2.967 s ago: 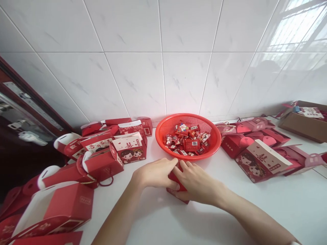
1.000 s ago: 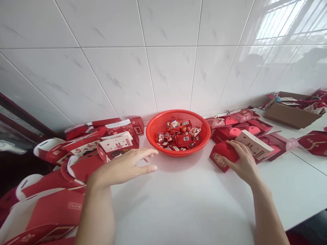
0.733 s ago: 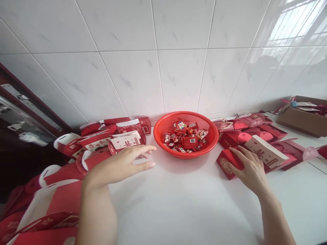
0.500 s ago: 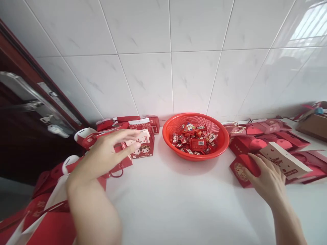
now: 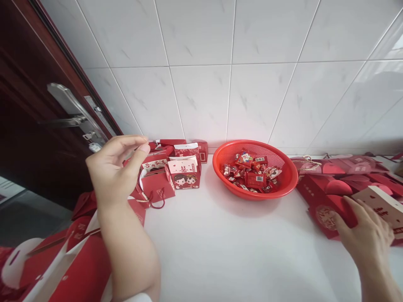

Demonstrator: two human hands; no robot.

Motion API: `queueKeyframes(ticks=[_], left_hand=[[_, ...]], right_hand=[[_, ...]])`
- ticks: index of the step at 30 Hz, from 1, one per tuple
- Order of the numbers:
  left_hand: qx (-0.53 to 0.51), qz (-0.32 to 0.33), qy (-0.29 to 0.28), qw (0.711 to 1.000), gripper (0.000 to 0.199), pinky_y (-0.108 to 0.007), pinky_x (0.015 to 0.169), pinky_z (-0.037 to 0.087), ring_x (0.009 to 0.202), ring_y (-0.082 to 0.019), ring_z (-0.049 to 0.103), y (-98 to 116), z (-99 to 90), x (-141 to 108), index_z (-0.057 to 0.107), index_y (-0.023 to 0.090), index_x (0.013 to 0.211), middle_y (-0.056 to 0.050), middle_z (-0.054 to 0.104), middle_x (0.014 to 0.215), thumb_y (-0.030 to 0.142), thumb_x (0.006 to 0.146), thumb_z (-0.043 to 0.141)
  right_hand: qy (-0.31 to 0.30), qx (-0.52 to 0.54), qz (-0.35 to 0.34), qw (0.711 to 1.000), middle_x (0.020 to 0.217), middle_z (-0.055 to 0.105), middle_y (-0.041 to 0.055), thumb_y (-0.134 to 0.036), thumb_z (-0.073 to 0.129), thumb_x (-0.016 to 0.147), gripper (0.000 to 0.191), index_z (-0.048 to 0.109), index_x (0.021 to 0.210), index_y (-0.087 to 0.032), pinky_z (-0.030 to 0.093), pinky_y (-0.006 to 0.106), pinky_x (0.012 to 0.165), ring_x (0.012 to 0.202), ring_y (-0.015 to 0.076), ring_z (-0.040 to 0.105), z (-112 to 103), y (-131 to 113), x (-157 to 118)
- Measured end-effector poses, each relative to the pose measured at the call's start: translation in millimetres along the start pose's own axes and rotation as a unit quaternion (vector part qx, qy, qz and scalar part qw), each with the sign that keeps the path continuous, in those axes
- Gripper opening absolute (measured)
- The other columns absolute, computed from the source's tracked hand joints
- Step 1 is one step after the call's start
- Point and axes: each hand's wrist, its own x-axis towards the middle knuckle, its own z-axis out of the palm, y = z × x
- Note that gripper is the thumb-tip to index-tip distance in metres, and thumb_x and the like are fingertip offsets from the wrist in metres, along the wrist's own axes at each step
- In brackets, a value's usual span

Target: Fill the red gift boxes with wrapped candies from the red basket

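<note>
- The right hand point(image 5: 368, 228) is at the right of the worktop point(image 5: 236, 251), gripping a red box point(image 5: 325, 217) with a gold emblem; its fingers reach over the top, thumb on the emblem side.
- That box stands among the right group, just beside a box with a cream flap point(image 5: 379, 205) bearing red characters.
- The left hand point(image 5: 115, 167) is raised at the left, fingers bent towards the thumb; whether their tips touch I cannot tell.
- Beyond it, a cord-handled box point(image 5: 160, 188) stands beside a box with two cartoon faces point(image 5: 186, 178).
- A large red carton point(image 5: 85, 268) lies at the near left, partly hidden by the forearm.
- Between the two groups, a red plastic basket point(image 5: 237, 191) holds wrapped sweets point(image 5: 255, 180).
- On the far side rises a white tiled wall point(image 5: 201, 37); at far left is a dark red door point(image 5: 25, 84) with a metal handle point(image 5: 66, 122) and keys point(image 5: 94, 147).
</note>
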Motion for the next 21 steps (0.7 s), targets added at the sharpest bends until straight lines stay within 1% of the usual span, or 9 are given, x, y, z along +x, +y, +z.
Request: queueKeyframes(ticks=[3,5,7,9,12,14,17,19,21], left_hand=[[0.028,-0.037,-0.005,0.999,0.015,-0.031,0.086,0.06,0.088,-0.019,0.074,-3.5,-4.4,0.4,0.077,0.018,0.088,-0.003,0.077,0.089,0.023,0.075,0.076],[0.047,-0.067,-0.012,0.997,0.018,-0.033,0.09,0.06,0.091,-0.021,0.074,-3.3,-7.9,0.8,0.077,0.017,0.09,-0.004,0.078,0.091,0.027,0.074,0.075],[0.07,-0.112,-0.042,0.99,0.022,-0.036,0.094,0.059,0.095,-0.023,0.073,-3.8,-11.1,1.6,0.076,0.016,0.092,-0.005,0.078,0.095,0.03,0.075,0.075],[0.09,-0.165,-0.094,0.978,0.026,-0.038,0.099,0.057,0.1,-0.025,0.072,-9.2,-12.3,2.8,0.075,0.016,0.094,-0.006,0.078,0.102,0.033,0.075,0.073],[0.107,-0.217,-0.168,0.956,0.031,-0.042,0.102,0.054,0.105,-0.027,0.071,-30.0,-7.6,4.3,0.074,0.016,0.097,-0.008,0.077,0.108,0.036,0.074,0.07],[0.133,-0.229,-0.21,0.941,0.031,-0.043,0.1,0.054,0.104,-0.028,0.071,-48.2,-0.7,4.2,0.074,0.017,0.098,-0.009,0.077,0.109,0.037,0.075,0.066],[0.192,-0.22,-0.26,0.92,0.03,-0.041,0.1,0.052,0.109,-0.03,0.069,-70.3,10.0,1.9,0.075,0.02,0.098,-0.01,0.075,0.115,0.035,0.075,0.062],[0.213,-0.205,-0.295,0.909,0.029,-0.04,0.101,0.05,0.115,-0.03,0.066,-77.8,14.5,-0.1,0.076,0.021,0.096,-0.01,0.074,0.119,0.036,0.076,0.061],[0.218,-0.197,-0.331,0.897,0.029,-0.04,0.102,0.049,0.117,-0.031,0.064,-80.3,16.4,-1.5,0.076,0.022,0.094,-0.009,0.074,0.119,0.038,0.077,0.06]], right_hand=[[-0.021,0.0,-0.008,1.0,0.134,0.058,0.0209,-0.057,0.043,0.084,0.059,0.064,0.124,-0.019,0.028,0.074,0.108,0.128,0.049,0.05,1.1,-4.6,-2.7],[-0.016,0.015,-0.017,1.0,0.132,0.059,0.0207,-0.064,0.046,0.084,0.061,0.065,0.121,-0.019,0.028,0.075,0.108,0.127,0.0498,0.05,0.6,-9.2,-4.1],[0.018,0.043,-0.033,0.998,0.131,0.06,0.0209,-0.065,0.05,0.085,0.059,0.067,0.12,-0.02,0.03,0.074,0.107,0.126,0.0501,0.051,-1.3,-15.2,-5.1],[0.077,0.077,-0.059,0.992,0.129,0.063,0.0204,-0.058,0.055,0.087,0.052,0.068,0.12,-0.02,0.035,0.071,0.107,0.125,0.0487,0.054,-3.8,-23.0,-6.3],[0.138,0.11,-0.079,0.981,0.127,0.066,0.0181,-0.047,0.06,0.091,0.043,0.069,0.121,-0.019,0.038,0.068,0.107,0.12,0.0452,0.06,-7.1,-37.1,-9.9],[0.151,0.124,-0.078,0.978,0.126,0.067,0.0178,-0.043,0.061,0.092,0.039,0.071,0.121,-0.019,0.042,0.067,0.105,0.118,0.044,0.062,-8.3,-46.6,-13.3],[0.153,0.139,-0.082,0.975,0.122,0.07,0.0162,-0.039,0.062,0.093,0.033,0.072,0.117,-0.02,0.048,0.062,0.1,0.116,0.0416,0.063,-9.4,-57.6,-18.3],[0.147,0.147,-0.082,0.975,0.119,0.071,0.0139,-0.038,0.062,0.093,0.029,0.073,0.114,-0.022,0.051,0.059,0.099,0.114,0.0393,0.064,-9.8,-61.7,-20.6],[0.141,0.159,-0.081,0.974,0.117,0.072,0.0128,-0.037,0.062,0.093,0.026,0.073,0.112,-0.023,0.051,0.058,0.098,0.113,0.0379,0.065,-9.7,-63.4,-21.9]])
